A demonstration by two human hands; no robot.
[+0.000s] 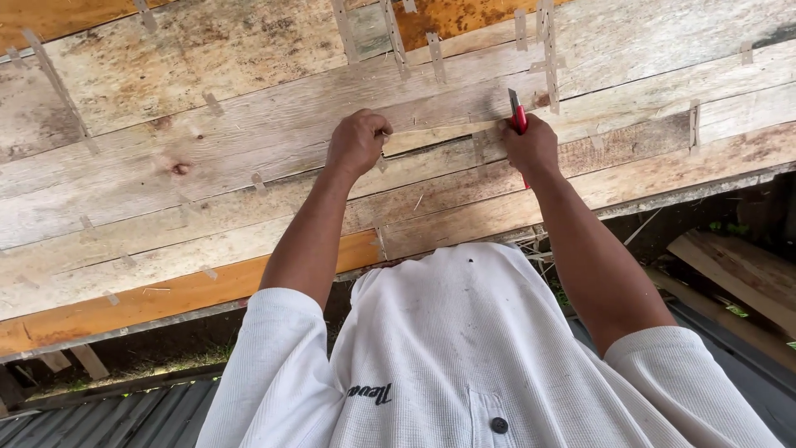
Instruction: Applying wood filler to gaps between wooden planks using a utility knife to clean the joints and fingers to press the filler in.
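Note:
Both of my arms reach up to a wall of weathered wooden planks (207, 158). My right hand (531, 148) is closed around a red-handled utility knife (517, 111) whose blade points up against a plank. My left hand (357, 141) is closed on one end of a thin pale strip (439, 127) that runs along a seam between planks toward the knife. Several short pale strips are stuck over other seams of the wall.
An orange-stained plank (124, 303) forms the wall's lower edge. Loose boards (738, 270) lie at the right. Corrugated metal sheeting (99, 415) shows at the bottom left. My white shirt fills the lower middle.

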